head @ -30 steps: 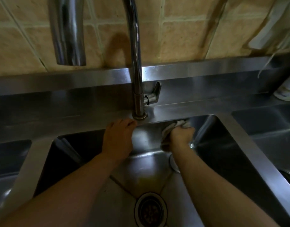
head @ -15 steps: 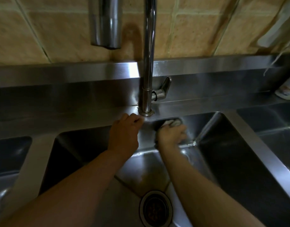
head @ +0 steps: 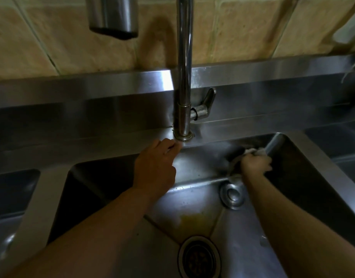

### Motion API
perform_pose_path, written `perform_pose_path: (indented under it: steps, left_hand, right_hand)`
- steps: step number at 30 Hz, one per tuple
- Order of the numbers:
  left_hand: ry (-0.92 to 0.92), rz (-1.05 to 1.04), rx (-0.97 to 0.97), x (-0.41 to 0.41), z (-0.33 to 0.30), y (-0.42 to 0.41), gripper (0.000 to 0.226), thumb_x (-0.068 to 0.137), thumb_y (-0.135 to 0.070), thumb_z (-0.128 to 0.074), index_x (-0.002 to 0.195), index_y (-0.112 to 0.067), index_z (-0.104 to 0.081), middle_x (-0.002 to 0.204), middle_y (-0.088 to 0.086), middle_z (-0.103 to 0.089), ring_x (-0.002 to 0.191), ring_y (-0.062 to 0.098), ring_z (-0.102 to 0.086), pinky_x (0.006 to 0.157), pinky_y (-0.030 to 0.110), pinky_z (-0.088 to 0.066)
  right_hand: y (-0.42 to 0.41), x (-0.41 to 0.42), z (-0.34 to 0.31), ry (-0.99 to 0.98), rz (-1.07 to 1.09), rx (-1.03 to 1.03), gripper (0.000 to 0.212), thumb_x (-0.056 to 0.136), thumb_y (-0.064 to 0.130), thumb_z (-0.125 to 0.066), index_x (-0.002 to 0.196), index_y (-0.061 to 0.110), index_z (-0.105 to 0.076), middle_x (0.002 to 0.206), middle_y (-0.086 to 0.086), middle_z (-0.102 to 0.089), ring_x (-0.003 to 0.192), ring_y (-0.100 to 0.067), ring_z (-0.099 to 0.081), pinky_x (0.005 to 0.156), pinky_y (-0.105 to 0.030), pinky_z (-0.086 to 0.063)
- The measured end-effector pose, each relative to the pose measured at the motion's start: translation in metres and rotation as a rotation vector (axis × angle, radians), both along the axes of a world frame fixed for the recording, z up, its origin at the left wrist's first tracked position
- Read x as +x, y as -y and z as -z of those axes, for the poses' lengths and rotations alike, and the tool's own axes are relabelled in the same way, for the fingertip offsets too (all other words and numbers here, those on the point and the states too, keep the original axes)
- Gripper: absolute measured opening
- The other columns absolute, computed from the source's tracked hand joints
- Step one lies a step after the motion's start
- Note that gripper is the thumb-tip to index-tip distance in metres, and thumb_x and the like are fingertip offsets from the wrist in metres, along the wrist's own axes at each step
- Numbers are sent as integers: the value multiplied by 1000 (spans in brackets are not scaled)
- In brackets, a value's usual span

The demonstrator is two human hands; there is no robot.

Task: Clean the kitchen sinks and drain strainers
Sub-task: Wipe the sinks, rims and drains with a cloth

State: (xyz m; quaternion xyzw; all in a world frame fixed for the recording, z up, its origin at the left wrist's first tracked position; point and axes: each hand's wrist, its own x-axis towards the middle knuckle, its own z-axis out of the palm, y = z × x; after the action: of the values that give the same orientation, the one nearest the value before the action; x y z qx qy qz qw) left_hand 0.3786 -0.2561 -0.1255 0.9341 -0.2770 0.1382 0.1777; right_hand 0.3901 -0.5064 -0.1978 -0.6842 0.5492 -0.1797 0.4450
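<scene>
Room: a dim kitchen corner, with tan wall tiles behind a stainless-steel upstand and ledge.
Surface: a brushed-steel counter holding the middle sink, with part of another basin on either side.
Faucet: a tall round chrome faucet stood upright on the back ledge, its short lever handle pointing right; its spout end hung at the upper left.
Sink look: a rectangular basin, its floor creased in diagonal folds toward the drain, with a yellowish stain just above the drain strainer.
Drain strainer: round, dark and perforated inside a bright metal ring, in the near floor of the basin.
Overflow fitting: a small round metal disc on the floor by the back wall.
Left hand: it rested on the sink's back rim just beside the faucet base, fingers bent over the edge, gripping nothing.
Right hand: motion-blurred, fingers curled round a pale crumpled cloth pressed to the back wall near the right rear corner.
</scene>
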Motion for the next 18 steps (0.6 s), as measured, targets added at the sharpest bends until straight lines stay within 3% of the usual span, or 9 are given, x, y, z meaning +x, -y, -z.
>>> perform_pose_path:
  steps: [2,3,5,6,7,9,12,14,18]
  left_hand:
    - [13,0,9,1,1,-1,63,50,9,-73,111,-6,-70,106,8,-68,87,33,-63,61,33,-52]
    - [14,-2,14,1,3,-1,64,50,9,-73,111,-6,-70,106,7,-68,87,32,-63,61,32,-51]
    - [6,-4,14,2,5,-1,63,52,8,-72,113,-6,-69,108,7,-67,90,31,-62,63,32,-50]
    - [3,-6,16,2,6,-1,63,53,8,-72,115,-6,-68,109,7,-67,91,32,-62,65,32,-50]
    - [4,-7,24,2,6,-1,63,54,7,-72,115,-6,-68,110,7,-67,93,32,-61,67,33,-51]
    - [4,-9,38,3,6,0,62,56,5,-71,117,-7,-67,113,8,-66,96,33,-61,71,36,-51]
    - [-26,-28,54,2,4,1,59,66,-1,-68,124,-9,-63,121,8,-63,106,33,-56,81,39,-49]
    - [-9,-48,60,1,4,2,58,66,-1,-67,123,-10,-63,121,8,-63,106,32,-56,80,37,-48]
    - [54,-33,29,0,8,3,57,56,3,-73,113,-4,-69,108,12,-68,91,35,-62,72,34,-50]
  right_hand:
    - [6,4,1,-19,90,67,47,98,25,-46,132,-7,-39,139,-28,-37,127,-40,-38,99,-32,-26]
    - [1,4,6,-17,96,55,43,98,24,-46,129,-6,-41,138,-26,-39,127,-40,-39,99,-32,-24]
    - [-21,4,12,16,-21,20,15,96,15,-46,103,3,-53,121,-25,-50,122,-39,-45,93,-29,-29]
    - [-41,2,15,4,-114,32,10,95,14,-46,89,8,-52,113,-25,-52,119,-39,-48,90,-29,-34]
    - [-63,-1,21,-15,-196,60,12,96,17,-47,88,10,-52,114,-24,-53,118,-38,-50,91,-32,-38]
    - [-106,-4,36,-68,-277,68,26,97,23,-46,107,1,-56,120,-22,-55,116,-37,-51,95,-39,-41]
    - [-154,0,48,-113,-403,212,40,98,24,-42,127,-3,-46,130,-24,-48,121,-38,-46,101,-44,-40]
    - [-158,4,49,-123,-435,248,39,97,24,-45,127,-2,-47,131,-25,-45,122,-40,-42,101,-44,-39]
    - [-105,3,49,-191,-380,65,27,94,20,-52,114,2,-59,126,-23,-55,122,-36,-48,101,-38,-37]
